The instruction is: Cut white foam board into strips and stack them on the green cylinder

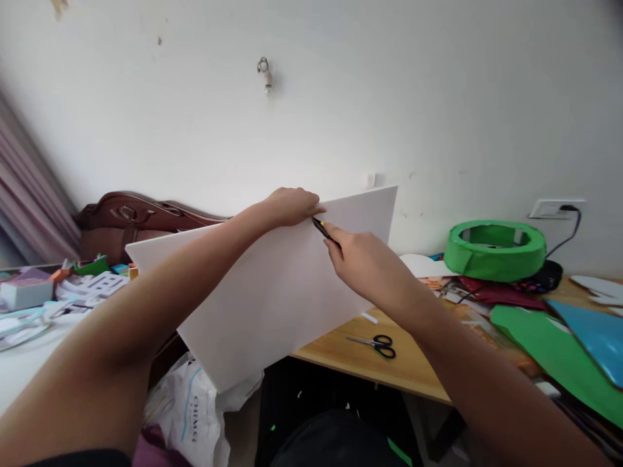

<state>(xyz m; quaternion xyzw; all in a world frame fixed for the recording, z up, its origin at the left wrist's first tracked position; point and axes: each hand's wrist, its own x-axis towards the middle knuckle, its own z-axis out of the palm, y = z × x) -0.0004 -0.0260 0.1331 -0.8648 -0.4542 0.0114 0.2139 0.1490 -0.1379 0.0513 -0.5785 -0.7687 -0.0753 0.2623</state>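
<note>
A large white board (277,292), perhaps foam board, is held up at a tilt in front of me, over the table's near edge. My left hand (294,205) is closed over its upper edge, with the fingers partly hidden behind it. Just to the right, my right hand (357,253) grips a black craft knife (320,226) with a bit of yellow on it. The knife's tip end points at the board just under my left fingers; its blade is too small to make out. Scissors with black handles (382,346) lie on the table below my right wrist.
On the wooden table (335,350), a green ring-shaped piece (495,253), a flat green sheet (559,357) and a blue sheet (594,334) crowd the right side. White and coloured cut pieces (92,288) pile up at left. A white plastic bag (189,402) sits below the board.
</note>
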